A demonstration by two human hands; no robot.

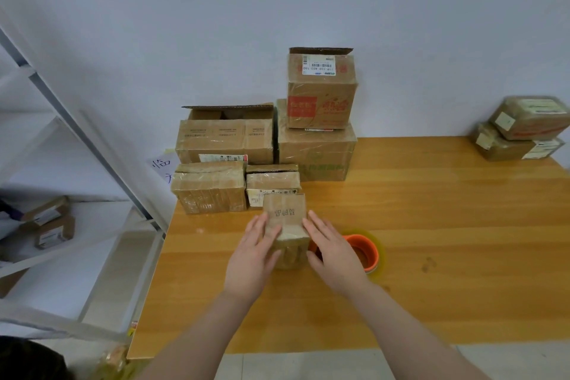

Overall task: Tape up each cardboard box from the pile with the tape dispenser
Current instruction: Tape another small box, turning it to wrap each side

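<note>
A plain white wall (277, 9) ran behind the bench (447, 225), whose top was orange-brown wood with visible grain and a faint sheen under soft, even light. A white metal shelf (92, 145) with a slanted upright stood at the left, just beside the bench. A handwritten paper (162, 165) hung low on the wall. Pale tiles covered the floor (308, 364).

Soft, even light is spread over the scene; shadows are faint. At 9 o'clock the shelf frame (78, 129) is skewed by the lens; at 3 o'clock the stacked boxes (524, 129) are blurred.
</note>
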